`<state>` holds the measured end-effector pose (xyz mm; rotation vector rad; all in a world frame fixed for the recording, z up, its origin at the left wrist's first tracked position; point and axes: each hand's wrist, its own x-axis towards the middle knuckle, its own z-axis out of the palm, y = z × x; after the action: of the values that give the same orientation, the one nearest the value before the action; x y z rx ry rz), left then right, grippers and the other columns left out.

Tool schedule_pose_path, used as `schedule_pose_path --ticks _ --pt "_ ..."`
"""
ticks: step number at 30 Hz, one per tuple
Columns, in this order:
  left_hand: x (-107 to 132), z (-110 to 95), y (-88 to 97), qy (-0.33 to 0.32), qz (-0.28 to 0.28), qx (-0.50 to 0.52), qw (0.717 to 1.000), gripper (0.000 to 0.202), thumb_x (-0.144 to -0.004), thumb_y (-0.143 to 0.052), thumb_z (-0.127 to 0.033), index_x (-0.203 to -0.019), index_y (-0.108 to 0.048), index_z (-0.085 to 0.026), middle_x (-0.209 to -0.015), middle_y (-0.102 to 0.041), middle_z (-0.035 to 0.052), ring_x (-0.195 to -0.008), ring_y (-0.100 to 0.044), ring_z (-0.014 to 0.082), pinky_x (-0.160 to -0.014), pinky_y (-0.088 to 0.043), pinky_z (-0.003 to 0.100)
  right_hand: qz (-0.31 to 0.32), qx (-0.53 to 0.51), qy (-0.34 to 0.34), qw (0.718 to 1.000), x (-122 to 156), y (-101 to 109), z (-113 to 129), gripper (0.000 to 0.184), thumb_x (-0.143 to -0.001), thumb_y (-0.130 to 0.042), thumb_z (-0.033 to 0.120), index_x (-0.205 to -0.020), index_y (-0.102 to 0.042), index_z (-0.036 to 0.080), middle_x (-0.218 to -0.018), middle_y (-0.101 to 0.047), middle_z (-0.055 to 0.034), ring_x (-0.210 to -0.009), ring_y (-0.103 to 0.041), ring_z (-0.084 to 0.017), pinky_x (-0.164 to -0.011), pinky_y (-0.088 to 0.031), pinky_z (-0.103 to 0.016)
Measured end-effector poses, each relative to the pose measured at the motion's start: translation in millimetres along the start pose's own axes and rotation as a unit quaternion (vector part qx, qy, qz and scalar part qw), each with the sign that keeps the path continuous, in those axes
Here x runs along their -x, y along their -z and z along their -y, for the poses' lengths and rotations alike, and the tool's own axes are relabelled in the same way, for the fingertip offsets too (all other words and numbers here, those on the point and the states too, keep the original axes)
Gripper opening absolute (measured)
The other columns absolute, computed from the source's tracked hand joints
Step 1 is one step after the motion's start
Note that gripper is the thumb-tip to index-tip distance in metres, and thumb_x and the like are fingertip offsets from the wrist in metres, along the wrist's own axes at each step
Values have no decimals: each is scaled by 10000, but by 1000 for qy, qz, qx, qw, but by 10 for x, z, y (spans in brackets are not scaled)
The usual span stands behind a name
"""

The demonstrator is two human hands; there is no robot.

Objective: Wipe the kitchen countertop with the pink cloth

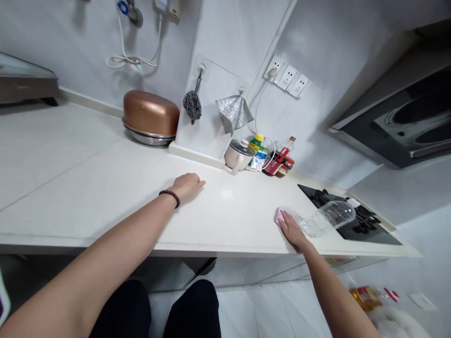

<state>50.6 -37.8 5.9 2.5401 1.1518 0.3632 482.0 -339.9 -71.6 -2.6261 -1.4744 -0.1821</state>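
Observation:
My left hand (188, 186), with a dark beaded bracelet (170, 197) at the wrist, rests on the white countertop (225, 216). Its fingers are curled under in a loose fist, and nothing shows in it. To the right, my right hand (291, 228) presses a small pink sponge or folded cloth (278, 217) onto the counter, its fingers lying over most of it. I cannot tell which of the two it is. Just beside that hand a large clear plastic bottle (329, 217) stands on the counter in front of the black gas hob (373, 232).
Against the wall are an upturned copper-coloured pot (151, 112), a small cream electric pot (238, 155) and several condiment bottles (273, 164). A scrubber (192, 105) and a silvery cloth (234, 112) hang on hooks. A range hood (405, 117) juts out at right.

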Motion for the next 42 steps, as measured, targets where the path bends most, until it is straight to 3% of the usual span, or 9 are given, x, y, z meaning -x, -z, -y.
schedule_pose_path --ticks 9,15,20,24,31,34,38,42 --pt "-5 28 37 25 7 36 999 470 -923 -394 -472 -797 -724 -161 -846 -746 152 -848 -692 258 -735 -451 307 -15 -14 92 996 683 68 154 764 -978 -200 622 -1565 -322 147 -1596 -368 -97 -1513 -233 -256 -1248 -192 -465" --pt "-30 -30 -29 -9 3 30 1000 491 -933 -380 -484 -813 -725 -156 -898 -745 166 -847 -694 263 -710 -454 311 19 -11 92 995 675 64 141 747 -986 -217 612 -1580 -295 165 -1623 -312 -75 -1523 -195 -255 -1248 -197 -478" --pt "-31 -98 -84 -32 -4 23 999 486 -941 -394 -478 -814 -729 -149 -895 -743 168 -859 -694 260 -720 -456 308 28 -7 101 995 257 55 255 739 -990 -222 603 -1579 -294 162 -1625 -307 -80 -1523 -195 -263 -1244 -206 -478" --pt "-21 -112 -94 -39 -6 26 999 481 -943 -402 -474 -792 -721 -147 -872 -737 164 -828 -693 262 -701 -450 312 26 -8 119 993 -277 -10 428 757 -986 -216 612 -1574 -300 143 -1620 -318 -94 -1519 -211 -263 -1245 -201 -468" --pt "-16 -141 -67 -29 8 18 999 475 -946 -400 -464 -801 -729 -153 -892 -743 163 -823 -695 266 -685 -449 317 22 -3 87 996 -1224 -163 715 732 -989 -207 567 -1547 -356 117 -1605 -350 -114 -1500 -274 -247 -1241 -203 -404" --pt "-22 -149 -69 -29 6 18 999 466 -947 -412 -463 -818 -737 -156 -905 -745 164 -844 -700 268 -709 -457 320 19 -7 77 997 -1532 -194 805 715 -990 -217 550 -1542 -368 122 -1599 -358 -119 -1495 -285 -263 -1234 -217 -430" --pt "-42 -113 -78 -27 -3 23 999 471 -949 -423 -469 -825 -745 -148 -917 -745 178 -863 -705 283 -725 -467 332 17 -8 60 998 -1778 -194 908 703 -985 -230 519 -1538 -373 108 -1585 -379 -138 -1484 -307 -295 -1215 -243 -480" --pt "-62 -40 -67 -10 -14 28 999 458 -948 -441 -467 -834 -742 -141 -921 -745 180 -878 -706 282 -729 -472 327 10 -8 59 998 -1759 -169 990 712 -986 -204 514 -1536 -370 93 -1582 -380 -148 -1480 -310 -312 -1207 -251 -502"
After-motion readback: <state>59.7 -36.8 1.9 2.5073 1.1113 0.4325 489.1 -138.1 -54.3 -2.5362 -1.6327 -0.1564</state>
